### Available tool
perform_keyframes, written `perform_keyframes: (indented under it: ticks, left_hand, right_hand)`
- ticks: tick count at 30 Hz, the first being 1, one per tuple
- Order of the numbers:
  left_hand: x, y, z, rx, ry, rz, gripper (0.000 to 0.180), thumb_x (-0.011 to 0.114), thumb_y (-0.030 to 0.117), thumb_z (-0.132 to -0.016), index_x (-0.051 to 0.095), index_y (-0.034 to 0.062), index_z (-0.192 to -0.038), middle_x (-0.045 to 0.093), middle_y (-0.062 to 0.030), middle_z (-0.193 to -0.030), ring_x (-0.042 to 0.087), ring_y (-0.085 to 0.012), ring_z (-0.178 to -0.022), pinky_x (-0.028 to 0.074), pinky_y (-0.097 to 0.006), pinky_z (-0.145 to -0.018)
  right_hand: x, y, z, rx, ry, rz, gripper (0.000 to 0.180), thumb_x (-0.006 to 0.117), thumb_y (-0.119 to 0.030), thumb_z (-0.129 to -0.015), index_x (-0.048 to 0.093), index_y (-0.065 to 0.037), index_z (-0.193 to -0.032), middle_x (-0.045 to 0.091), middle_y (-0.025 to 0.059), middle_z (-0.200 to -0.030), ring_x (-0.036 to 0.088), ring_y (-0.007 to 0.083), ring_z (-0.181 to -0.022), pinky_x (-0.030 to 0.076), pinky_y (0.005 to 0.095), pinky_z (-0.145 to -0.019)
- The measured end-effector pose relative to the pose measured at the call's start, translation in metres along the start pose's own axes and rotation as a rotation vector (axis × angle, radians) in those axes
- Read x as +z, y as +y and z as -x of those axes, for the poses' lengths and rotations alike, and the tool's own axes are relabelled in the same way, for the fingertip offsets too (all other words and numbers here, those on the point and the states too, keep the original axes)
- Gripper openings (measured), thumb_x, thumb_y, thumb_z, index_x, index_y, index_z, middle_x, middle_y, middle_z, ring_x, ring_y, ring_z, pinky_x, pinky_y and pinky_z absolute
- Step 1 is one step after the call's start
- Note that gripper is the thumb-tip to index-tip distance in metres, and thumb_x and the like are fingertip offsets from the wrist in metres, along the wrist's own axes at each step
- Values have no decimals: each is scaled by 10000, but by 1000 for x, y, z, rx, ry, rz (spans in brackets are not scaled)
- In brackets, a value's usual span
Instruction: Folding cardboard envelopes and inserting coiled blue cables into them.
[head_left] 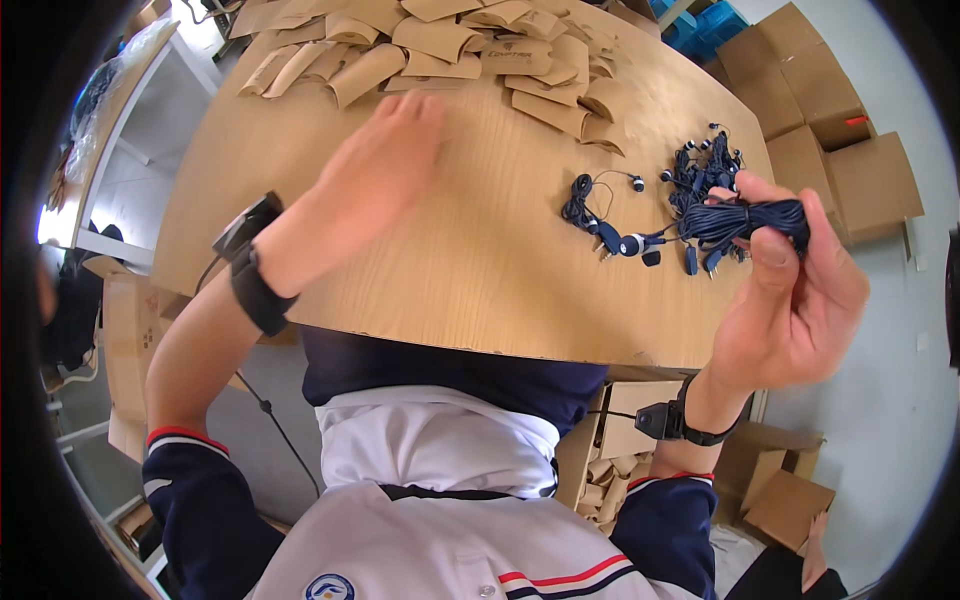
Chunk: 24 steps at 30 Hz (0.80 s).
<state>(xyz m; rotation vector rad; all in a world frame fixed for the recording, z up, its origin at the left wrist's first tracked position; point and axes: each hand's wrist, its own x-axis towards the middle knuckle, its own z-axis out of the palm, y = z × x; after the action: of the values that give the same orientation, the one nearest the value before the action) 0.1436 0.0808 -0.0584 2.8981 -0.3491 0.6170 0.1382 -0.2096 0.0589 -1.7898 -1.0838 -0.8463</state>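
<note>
My right hand [795,295] is raised over the right edge of the wooden table [480,260] and pinches a coiled bundle of dark blue earphone cable [745,220]. My left hand [375,170] is blurred, fingers spread and empty, stretched toward a heap of small brown paper pouches [450,50] at the far side of the table. A pile of tangled dark earphones [705,170] lies near my right hand, and one loose earphone set [600,225] lies beside it.
Cardboard boxes [830,130] stand on the floor to the right of the table. More brown boxes [770,480] and paper pouches sit under the table at lower right. A shelf unit [110,150] stands at the left. Both wrists wear black strap devices.
</note>
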Motion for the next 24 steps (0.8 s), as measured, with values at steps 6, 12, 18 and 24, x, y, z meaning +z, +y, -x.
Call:
perform_keyframes:
  ticks: [6, 12, 18, 24]
  left_hand:
    - [-71, 24, 14, -318, -94, 885, 294, 529, 7, -865, 534, -1, -1159, 636, -121, -1062, 602, -203, -909, 500, -323, -809]
    - [-73, 110, 38, -79, -32, 1330, 300, 615, 43, -849, 580, 2, -1144, 636, -64, -992, 576, -119, -892, 469, -268, -832]
    - [-62, 128, 44, -168, 11, 1427, 284, 671, 5, -775, 602, -7, -1050, 635, -131, -931, 606, -235, -813, 487, -301, -774]
    - [-70, 122, 53, -22, -88, 1538, 315, 714, 26, -703, 613, 2, -1000, 633, -142, -903, 597, -335, -826, 482, -349, -743]
  right_hand:
    - [2, -8, -13, -17, 5, -16, 335, 589, -74, -949, 524, 150, -1190, 650, 343, -930, 688, 324, -742, 582, 341, -638]
    - [26, -33, -20, -137, 223, -118, 359, 602, -65, -927, 534, 193, -1167, 643, 359, -901, 668, 318, -698, 589, 377, -620]
    - [-6, -44, -8, -236, -203, -99, 430, 461, 0, -962, 371, 131, -1362, 579, 412, -1053, 669, 401, -763, 584, 442, -571]
    - [-2, -36, -20, -304, -434, -482, 608, 681, 20, -831, 376, -37, -1354, 577, 257, -972, 660, 304, -664, 614, 349, -542]
